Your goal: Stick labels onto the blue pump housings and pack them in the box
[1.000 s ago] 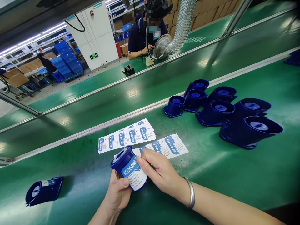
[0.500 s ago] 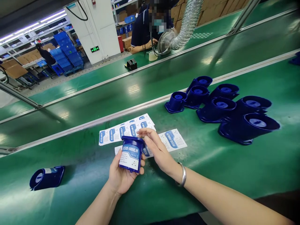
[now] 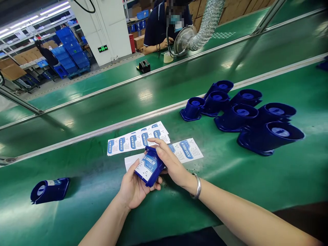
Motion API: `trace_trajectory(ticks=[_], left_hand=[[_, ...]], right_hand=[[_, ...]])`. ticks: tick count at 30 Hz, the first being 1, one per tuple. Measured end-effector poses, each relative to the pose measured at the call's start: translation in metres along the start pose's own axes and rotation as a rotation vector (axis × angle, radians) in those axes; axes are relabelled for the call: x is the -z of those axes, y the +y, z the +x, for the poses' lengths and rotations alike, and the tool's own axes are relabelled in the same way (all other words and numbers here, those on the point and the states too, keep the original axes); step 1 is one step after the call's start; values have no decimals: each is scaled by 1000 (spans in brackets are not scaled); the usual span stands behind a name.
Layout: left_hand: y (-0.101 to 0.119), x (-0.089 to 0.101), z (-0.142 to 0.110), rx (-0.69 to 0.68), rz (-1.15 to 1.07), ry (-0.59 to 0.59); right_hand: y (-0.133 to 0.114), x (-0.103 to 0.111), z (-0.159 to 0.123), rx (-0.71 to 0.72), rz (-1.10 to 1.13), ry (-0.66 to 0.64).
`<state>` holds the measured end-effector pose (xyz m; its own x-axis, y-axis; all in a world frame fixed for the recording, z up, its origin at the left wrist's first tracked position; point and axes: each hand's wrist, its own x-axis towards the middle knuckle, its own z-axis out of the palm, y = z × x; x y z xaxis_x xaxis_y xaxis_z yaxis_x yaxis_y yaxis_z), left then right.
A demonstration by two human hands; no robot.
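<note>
A dark blue plastic pump housing [image 3: 156, 173], with a white-and-blue printed label [image 3: 148, 164] on its side, is held tilted above the bench. My left hand [image 3: 132, 189] is closed round it from below, thumb against the label's left edge. Against the upper right of the housing rests my right hand [image 3: 174, 164], its visible fingers stretched out; some fingertips are hidden. Just behind lie sheets of matching labels [image 3: 133, 140], and another label strip [image 3: 191, 150] reaches out to the right beyond my right hand.
Several blue housings [image 3: 271, 136] stand grouped on the right of the green bench [image 3: 84, 208]. One labelled housing [image 3: 51, 191] lies at the left. Across the metal rail, a co-worker [image 3: 156, 32] sits by a flexible exhaust duct [image 3: 207, 24] and a black holder [image 3: 144, 66].
The housing has tipped over to the right in my left hand, so its label now slants. My right hand has come over its upper right side.
</note>
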<state>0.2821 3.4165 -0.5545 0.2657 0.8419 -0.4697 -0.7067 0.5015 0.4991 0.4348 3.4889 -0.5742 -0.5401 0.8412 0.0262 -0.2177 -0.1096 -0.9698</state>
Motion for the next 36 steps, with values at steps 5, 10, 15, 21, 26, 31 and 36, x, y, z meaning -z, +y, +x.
trace_trajectory(ticks=[5, 10, 15, 21, 26, 31, 36], left_hand=[[-1, -2, -1, -137, 220, 56], [-4, -2, -3, -271, 444, 97], [-6, -1, -3, -354, 593, 156], [-4, -6, -8, -378, 698, 223], [9, -3, -7, -234, 347, 132], [10, 6, 0, -120, 139, 181], [7, 8, 0, -103, 37, 138]], right_hand=[[1, 0, -3, 26, -31, 41], [2, -2, -3, 34, -63, 93], [5, -1, 0, 26, -43, 102], [7, 4, 3, 125, -100, 105], [8, 5, -3, 306, -255, 30], [6, 6, -8, 526, -437, -148], [5, 8, -6, 587, -454, -212]])
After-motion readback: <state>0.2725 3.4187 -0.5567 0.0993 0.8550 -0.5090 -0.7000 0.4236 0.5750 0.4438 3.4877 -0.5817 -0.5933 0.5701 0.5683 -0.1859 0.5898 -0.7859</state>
